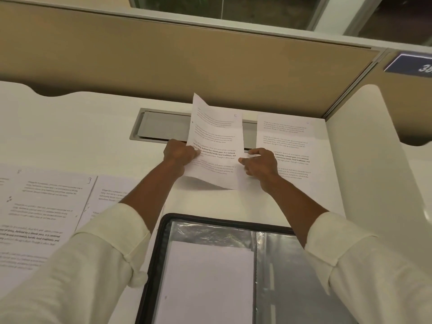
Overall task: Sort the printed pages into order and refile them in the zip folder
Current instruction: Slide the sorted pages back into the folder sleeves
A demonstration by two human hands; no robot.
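A printed page (215,134) is lifted off the white desk, curling upward at its far end. My left hand (180,152) pinches its left edge. My right hand (259,162) holds its right edge, thumb on the sheet. Another printed page (294,136) lies flat on the desk to the right, partly under my right hand. Two more printed pages (46,206) lie on the left, one overlapping page (109,195) beside it. The black zip folder (161,230) lies open near me, with clear sleeves and a blank white sheet (210,281) inside.
A grey cable tray slot (161,125) is set into the desk behind the lifted page. A tan partition wall (187,66) closes the back, and a white side panel (374,148) closes the right. A blue number sign (413,64) hangs at upper right.
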